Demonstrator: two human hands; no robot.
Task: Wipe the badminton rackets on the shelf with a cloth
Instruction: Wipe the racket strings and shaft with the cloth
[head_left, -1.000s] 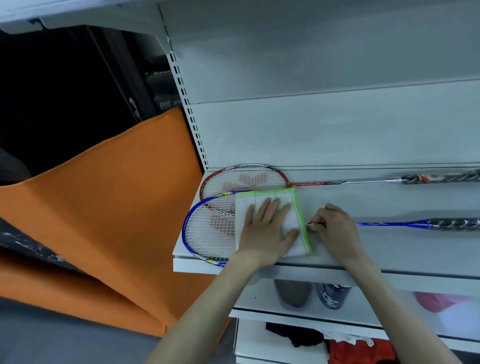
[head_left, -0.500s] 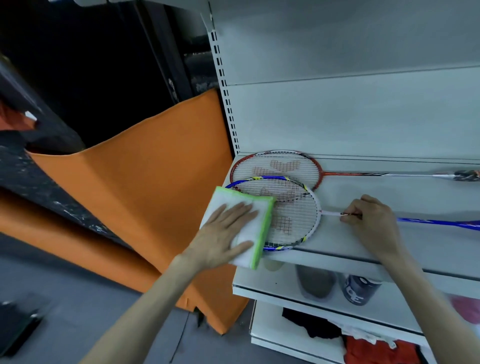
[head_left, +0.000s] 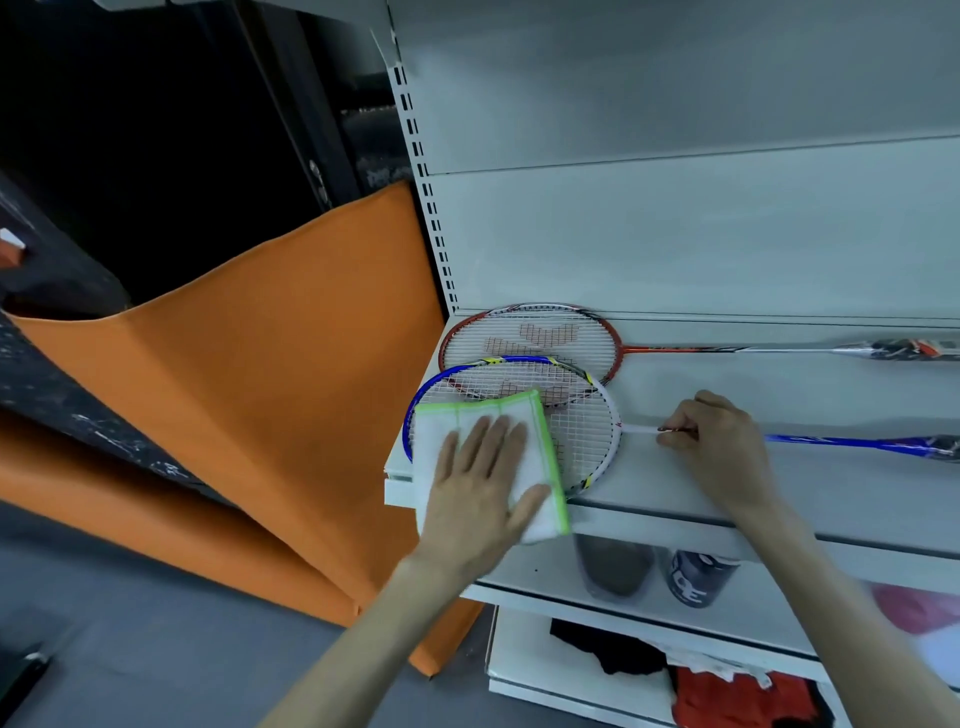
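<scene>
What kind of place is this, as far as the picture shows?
Probably a sports shop or its stockroom. White slotted retail shelving carries two badminton rackets, a red racket and a blue racket, and the lower shelves hold folded clothing.

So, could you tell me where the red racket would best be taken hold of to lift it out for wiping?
Probably at its wrapped handle, coming from the front of the shelf. The red racket lies flat against the back wall, its head partly under the blue racket head, while the handle end lies free on the right. The thin shaft offers little to hold.
</scene>
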